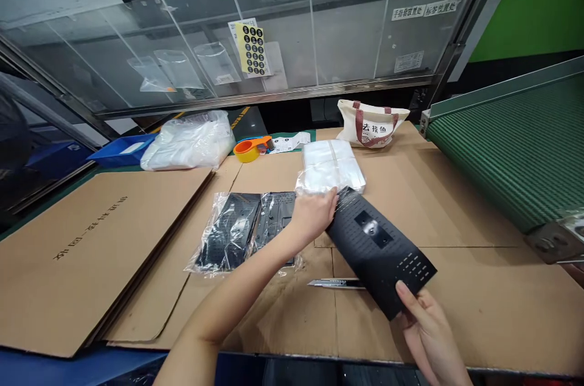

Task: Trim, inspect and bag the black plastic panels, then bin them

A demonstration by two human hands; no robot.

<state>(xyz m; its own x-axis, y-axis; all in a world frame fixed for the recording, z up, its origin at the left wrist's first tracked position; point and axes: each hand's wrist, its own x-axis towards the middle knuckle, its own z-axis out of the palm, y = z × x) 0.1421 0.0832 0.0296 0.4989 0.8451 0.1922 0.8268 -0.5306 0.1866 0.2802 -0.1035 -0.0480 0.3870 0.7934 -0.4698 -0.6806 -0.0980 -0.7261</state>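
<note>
Both hands hold one black perforated panel (376, 249) above the near edge of the bench (479, 203), which is covered in flat cardboard sheets. Right hand (426, 322), nearest the camera, is closed on the panel's near end, thumb on top beside a block of small pale slots, fingers hidden underneath. Left hand (312, 215) is closed on the panel's far end, fingers wrapped over its edge, forearm crossing in from the near left. Between the two grips the panel spans diagonally, far end toward the bench centre, near end toward the near right; a rectangular window with a round fitting sits near its middle.

A utility knife (333, 283) lies on the cardboard under the panel's near-left side; contact cannot be told. Just left of the left hand, a clear bag of black parts (237, 231) lies flat. Directly beyond the left hand, a stack of clear plastic bags (331, 164) rests at mid-bench, its near edge close to the fingers.

Toward the far edge stand a cream tote bag with printed characters (371, 123), an orange tape dispenser (250, 148), a white label strip (287, 142) and a bulky bundle of white plastic (189, 141). A blue bin (121, 150) sits at the far left corner. A large folded carton (86, 252) occupies the left side. A green conveyor belt (515, 148) runs along the right edge. A transparent guard with a yellow sheet of black dots (252, 49) rises behind the bench.
</note>
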